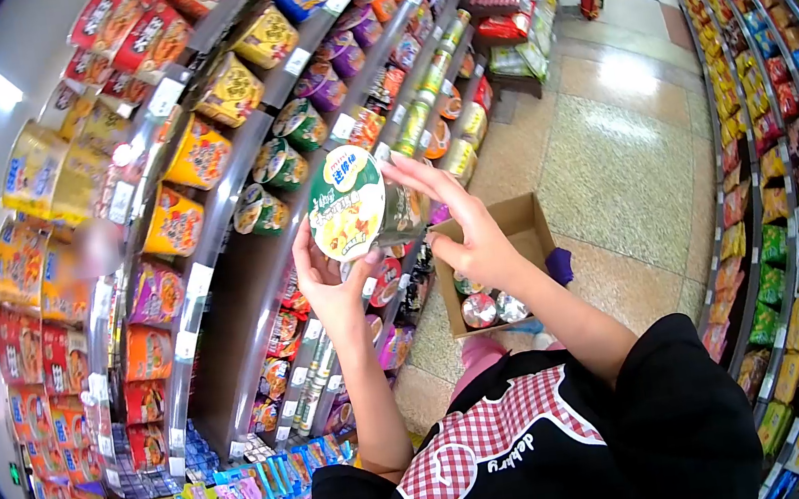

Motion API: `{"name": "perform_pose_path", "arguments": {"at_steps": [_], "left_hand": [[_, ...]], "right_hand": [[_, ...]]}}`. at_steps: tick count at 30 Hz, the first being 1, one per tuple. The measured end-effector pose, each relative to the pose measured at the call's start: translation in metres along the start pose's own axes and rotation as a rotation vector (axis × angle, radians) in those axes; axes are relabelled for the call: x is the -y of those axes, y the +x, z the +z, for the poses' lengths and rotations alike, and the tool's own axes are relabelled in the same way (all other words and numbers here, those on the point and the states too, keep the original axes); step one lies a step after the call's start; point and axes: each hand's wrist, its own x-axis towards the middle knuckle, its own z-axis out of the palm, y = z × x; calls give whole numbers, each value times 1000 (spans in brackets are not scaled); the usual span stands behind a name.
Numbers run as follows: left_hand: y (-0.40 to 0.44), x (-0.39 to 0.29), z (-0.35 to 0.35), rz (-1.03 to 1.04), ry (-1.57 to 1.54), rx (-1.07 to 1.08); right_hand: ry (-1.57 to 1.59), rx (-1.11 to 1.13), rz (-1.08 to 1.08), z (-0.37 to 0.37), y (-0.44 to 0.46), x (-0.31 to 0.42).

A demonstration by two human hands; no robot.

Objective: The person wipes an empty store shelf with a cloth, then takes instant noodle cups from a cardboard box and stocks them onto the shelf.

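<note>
A green and white instant noodle cup [346, 203] is held up in front of the shelves, its printed lid facing me. My left hand [328, 277] grips its lower left rim, the thumb along the bottom edge. On the other side, my right hand [457, 220] has its fingertips at the cup's upper right and its thumb near the base. Below my right hand an open cardboard box [524, 225] sits on the floor with several round-lidded cups [479, 311] inside. Similar green cups [299, 124] stand on the shelf behind the held cup.
Slanting shelves of noodle cups and packs [198, 153] fill the left side. Another shelf of bagged goods [774, 162] runs along the right. Between them lies the tiled aisle floor [607, 162]. A purple item [559, 267] is at the box's right edge. Small packets [292, 471] are at lower left.
</note>
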Motion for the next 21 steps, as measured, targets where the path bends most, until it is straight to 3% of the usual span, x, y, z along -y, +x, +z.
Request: {"name": "perform_pose_path", "arguments": {"at_steps": [5,8,12,15,16,19,21], "left_hand": [[-14,-8,-35,-55,-135,-25],[-25,-10,-53,-54,-102,-85],[-34,-7,-71,-73,-42,-134],[-29,14,-96,-90,-52,-155],[-27,21,-101,-101,-68,-179],[-21,43,-121,-151,-180,-231],[-18,52,-139,-158,-88,-201]], "right_hand": [[98,7,-18,28,-6,13],[202,-86,167,50,-17,4],[307,-108,225,78,-26,-26],[125,-47,341,88,-25,-44],[19,-36,293,93,-21,-48],[54,-48,254,126,-20,-72],[112,-25,320,144,-23,-90]]}}
